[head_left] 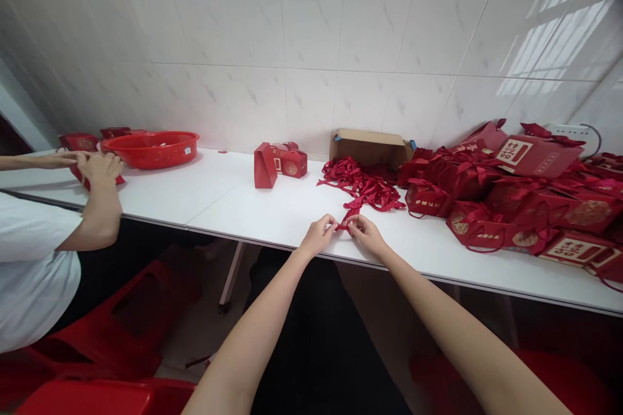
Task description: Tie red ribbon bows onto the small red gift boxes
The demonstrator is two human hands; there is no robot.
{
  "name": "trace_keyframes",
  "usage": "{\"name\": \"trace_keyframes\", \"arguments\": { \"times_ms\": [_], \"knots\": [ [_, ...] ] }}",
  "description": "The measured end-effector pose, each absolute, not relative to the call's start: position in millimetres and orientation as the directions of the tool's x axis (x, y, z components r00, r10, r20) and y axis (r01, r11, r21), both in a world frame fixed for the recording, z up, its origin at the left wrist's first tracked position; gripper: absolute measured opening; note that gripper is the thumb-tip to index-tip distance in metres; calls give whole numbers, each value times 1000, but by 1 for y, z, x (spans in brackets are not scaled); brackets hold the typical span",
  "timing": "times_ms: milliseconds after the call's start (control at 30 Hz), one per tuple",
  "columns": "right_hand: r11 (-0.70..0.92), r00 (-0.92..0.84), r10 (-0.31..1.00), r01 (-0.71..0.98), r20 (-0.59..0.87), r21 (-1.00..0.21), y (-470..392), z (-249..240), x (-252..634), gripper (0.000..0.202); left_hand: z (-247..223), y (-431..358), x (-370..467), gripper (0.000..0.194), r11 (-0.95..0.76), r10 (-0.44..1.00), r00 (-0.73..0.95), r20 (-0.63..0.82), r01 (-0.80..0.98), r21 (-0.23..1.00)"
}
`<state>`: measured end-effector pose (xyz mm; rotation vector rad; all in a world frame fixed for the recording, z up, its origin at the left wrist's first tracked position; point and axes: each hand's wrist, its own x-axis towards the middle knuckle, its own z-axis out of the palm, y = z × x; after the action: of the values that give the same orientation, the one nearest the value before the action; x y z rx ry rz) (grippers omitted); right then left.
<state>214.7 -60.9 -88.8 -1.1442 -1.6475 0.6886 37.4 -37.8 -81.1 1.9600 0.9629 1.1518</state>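
Observation:
Near the table's front edge, my left hand (319, 235) and my right hand (366, 233) face each other, both pinching a dark red ribbon (343, 227). The ribbon runs between my fingertips, and part of it stretches away toward the pile. Just beyond lies a tangled heap of red ribbons (363, 185), spilling from an open cardboard box (372, 146) on its side. Left of the heap stand a plain-sided red box (265, 166) and a red gift box (294, 163) with a gold print.
Finished-looking red gift boxes (525, 201) with bows are piled on the right of the white table (219, 191). At the left, a co-worker's hands (97, 165) handle a red item beside a red plastic basin (165, 150). Red chairs (131, 311) stand below.

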Motion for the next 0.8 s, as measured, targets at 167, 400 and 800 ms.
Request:
{"name": "trace_keyframes", "arguments": {
  "times_ms": [167, 400, 800],
  "knots": [
    [327, -51, 945, 193, 323, -925, -63, -86, 217, 29, -82, -35, 36, 13, -390, 866, 369, 338, 74, 918],
    [262, 31, 965, -101, 260, -960, -60, -88, 223, 23, -82, -19, 24, 33, -175, 953, 214, 213, -182, 968],
    [118, 14, 991, -520, 130, -846, -62, -80, 231, 19, -75, -12, 9, 41, 112, 979, 202, -7, -512, 852]
  ]
}}
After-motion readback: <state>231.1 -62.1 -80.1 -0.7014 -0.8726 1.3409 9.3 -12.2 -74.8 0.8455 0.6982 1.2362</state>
